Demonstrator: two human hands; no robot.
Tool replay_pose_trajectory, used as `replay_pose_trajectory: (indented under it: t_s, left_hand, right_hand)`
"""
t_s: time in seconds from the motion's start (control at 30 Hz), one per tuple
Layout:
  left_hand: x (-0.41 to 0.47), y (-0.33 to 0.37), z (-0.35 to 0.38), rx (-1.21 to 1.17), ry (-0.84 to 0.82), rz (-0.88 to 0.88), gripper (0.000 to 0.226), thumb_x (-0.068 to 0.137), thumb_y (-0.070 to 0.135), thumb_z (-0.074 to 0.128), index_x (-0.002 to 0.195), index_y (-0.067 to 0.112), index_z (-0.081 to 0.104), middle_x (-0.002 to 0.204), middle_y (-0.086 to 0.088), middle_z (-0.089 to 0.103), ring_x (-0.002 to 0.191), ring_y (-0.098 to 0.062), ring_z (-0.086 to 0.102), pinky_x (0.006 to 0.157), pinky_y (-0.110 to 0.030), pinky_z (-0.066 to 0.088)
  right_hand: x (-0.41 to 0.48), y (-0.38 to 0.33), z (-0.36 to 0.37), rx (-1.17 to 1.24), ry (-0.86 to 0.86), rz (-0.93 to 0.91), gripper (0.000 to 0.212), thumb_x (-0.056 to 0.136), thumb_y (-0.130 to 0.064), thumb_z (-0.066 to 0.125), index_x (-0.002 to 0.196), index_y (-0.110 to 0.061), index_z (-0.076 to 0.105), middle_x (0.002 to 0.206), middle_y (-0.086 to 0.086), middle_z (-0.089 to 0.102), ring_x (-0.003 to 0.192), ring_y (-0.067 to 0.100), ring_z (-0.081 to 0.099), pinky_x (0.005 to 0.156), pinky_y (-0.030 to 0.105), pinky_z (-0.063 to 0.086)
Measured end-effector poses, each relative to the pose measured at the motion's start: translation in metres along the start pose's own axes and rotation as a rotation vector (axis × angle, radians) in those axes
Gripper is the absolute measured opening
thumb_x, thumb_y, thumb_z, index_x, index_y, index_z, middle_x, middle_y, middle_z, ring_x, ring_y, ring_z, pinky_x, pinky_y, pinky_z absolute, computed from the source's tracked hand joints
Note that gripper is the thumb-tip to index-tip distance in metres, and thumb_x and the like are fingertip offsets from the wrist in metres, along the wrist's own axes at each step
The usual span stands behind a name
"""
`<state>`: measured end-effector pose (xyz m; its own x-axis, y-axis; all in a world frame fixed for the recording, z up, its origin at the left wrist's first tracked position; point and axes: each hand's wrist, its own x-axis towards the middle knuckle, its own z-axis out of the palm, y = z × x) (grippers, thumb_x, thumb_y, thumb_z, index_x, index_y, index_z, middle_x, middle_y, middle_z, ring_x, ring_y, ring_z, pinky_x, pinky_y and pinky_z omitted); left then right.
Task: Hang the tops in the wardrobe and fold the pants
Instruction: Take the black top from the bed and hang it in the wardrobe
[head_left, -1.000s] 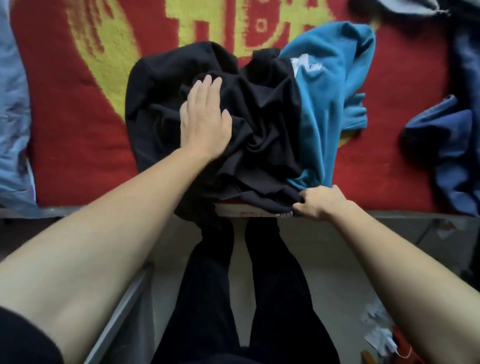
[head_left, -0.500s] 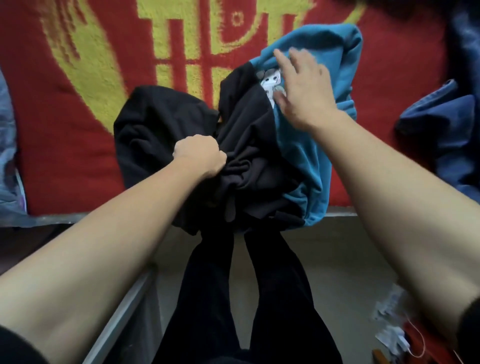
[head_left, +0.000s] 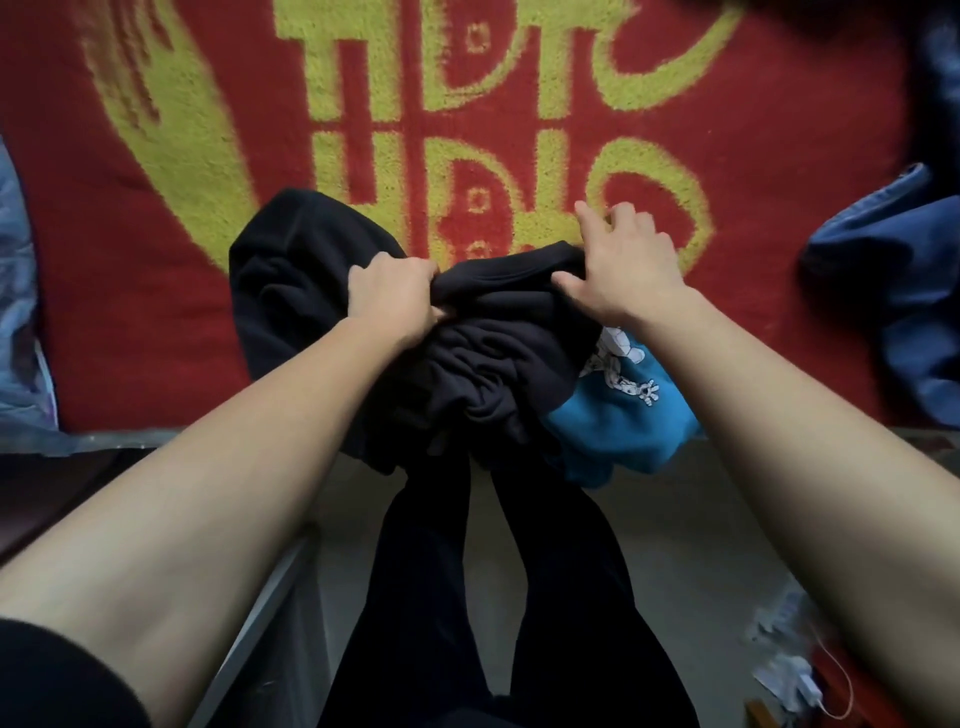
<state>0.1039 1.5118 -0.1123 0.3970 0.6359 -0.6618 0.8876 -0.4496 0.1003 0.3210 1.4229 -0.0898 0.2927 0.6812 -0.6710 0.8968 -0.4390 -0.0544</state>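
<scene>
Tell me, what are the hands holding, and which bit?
Both hold the black garment by its top edge. The left hand bunches the cloth in a fist, and the right hand pinches the thick hem beside it.

Red blanket (head_left: 130, 338) with yellow pattern covers the bed. Grey metal bed rail (head_left: 104, 441) runs along its near edge. Pale floor (head_left: 675, 530) lies below. White scraps (head_left: 789, 680) and a thin cable (head_left: 844, 686) lie at lower right.
</scene>
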Motion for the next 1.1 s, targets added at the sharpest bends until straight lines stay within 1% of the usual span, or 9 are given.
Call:
replay_pose_trajectory:
  t_s: [0.07,0.2,0.47,0.6,0.73,0.8,0.87,1.0,1.1]
  left_hand:
    - [-0.007,-0.005,0.001,-0.041,0.042,0.023,0.022,0.085,0.046,0.066,0.094,0.026,0.063,0.093,-0.004,0.066,0.104,-0.032,0.054,0.08,-0.039,0.035]
    - [-0.023,-0.011,-0.009,-0.269,0.168,-0.024,0.016,0.081,0.031,0.068,0.086,0.021,0.058,0.069,0.009,0.042,0.095,-0.031,0.05,0.078,-0.038,0.038]
    - [-0.056,0.006,-0.151,-0.725,0.685,-0.169,0.017,0.072,0.025,0.067,0.088,0.025,0.06,0.085,0.001,0.067,0.088,-0.028,0.06,0.076,-0.04,0.05]
    - [-0.097,0.013,-0.261,-0.913,0.917,-0.043,0.014,0.073,0.018,0.067,0.085,0.017,0.06,0.074,0.005,0.062,0.076,-0.027,0.062,0.068,-0.037,0.047]
    - [-0.153,-0.003,-0.328,-1.001,1.198,0.087,0.021,0.074,0.02,0.066,0.09,0.008,0.059,0.078,0.003,0.06,0.071,-0.018,0.057,0.067,-0.031,0.043]
    - [-0.158,-0.009,-0.319,-0.999,1.152,0.061,0.022,0.075,0.02,0.066,0.092,0.009,0.058,0.084,-0.003,0.063,0.077,-0.02,0.058,0.07,-0.031,0.044]
    - [-0.167,-0.023,-0.282,-1.014,0.992,-0.027,0.025,0.073,0.011,0.065,0.098,0.009,0.06,0.091,-0.009,0.066,0.083,-0.025,0.06,0.075,-0.033,0.044]
    - [-0.179,-0.047,-0.18,-1.424,0.629,-0.431,0.034,0.079,-0.004,0.057,0.113,0.003,0.06,0.11,-0.019,0.066,0.092,-0.027,0.063,0.073,-0.028,0.045]
    - [-0.199,-0.053,-0.117,-1.662,0.209,-0.753,0.045,0.086,0.01,0.066,0.128,0.003,0.05,0.119,-0.018,0.062,0.085,-0.023,0.059,0.057,-0.029,0.048]
  right_hand:
    - [0.01,-0.002,0.007,0.083,-0.133,0.042,0.07,0.089,-0.05,0.06,0.145,-0.017,0.032,0.14,0.021,0.043,0.125,0.04,0.043,0.101,0.049,0.038]
    - [0.007,-0.002,0.005,0.381,-0.071,0.125,0.016,0.088,-0.02,0.053,0.103,-0.016,0.055,0.113,0.016,0.065,0.102,0.036,0.059,0.081,0.038,0.046]
    - [-0.052,-0.031,-0.139,0.7,0.635,0.086,0.037,0.08,-0.004,0.047,0.115,-0.006,0.058,0.106,0.016,0.055,0.098,0.035,0.054,0.081,0.035,0.037]
    - [-0.111,-0.052,-0.248,0.776,0.958,-0.068,0.042,0.076,0.001,0.05,0.115,-0.002,0.063,0.106,0.019,0.062,0.102,0.032,0.057,0.089,0.029,0.039]
    - [-0.175,-0.074,-0.302,0.706,1.293,-0.274,0.027,0.086,-0.014,0.053,0.108,-0.008,0.065,0.1,0.012,0.06,0.089,0.015,0.053,0.073,0.011,0.032]
    - [-0.176,-0.075,-0.293,0.706,1.239,-0.286,0.028,0.084,-0.016,0.054,0.109,-0.009,0.065,0.101,0.011,0.063,0.092,0.018,0.056,0.079,0.018,0.04]
    - [-0.181,-0.085,-0.257,0.695,1.015,-0.257,0.029,0.081,-0.012,0.06,0.11,-0.009,0.067,0.1,0.013,0.066,0.096,0.027,0.061,0.083,0.031,0.044]
    - [-0.194,-0.097,-0.153,0.621,0.437,-0.088,0.032,0.079,-0.008,0.069,0.11,-0.012,0.072,0.102,0.014,0.07,0.099,0.031,0.064,0.085,0.032,0.044]
    - [-0.215,-0.106,-0.096,0.558,0.24,-0.04,0.029,0.081,-0.017,0.069,0.11,-0.021,0.073,0.101,0.01,0.068,0.101,0.028,0.063,0.086,0.033,0.047]
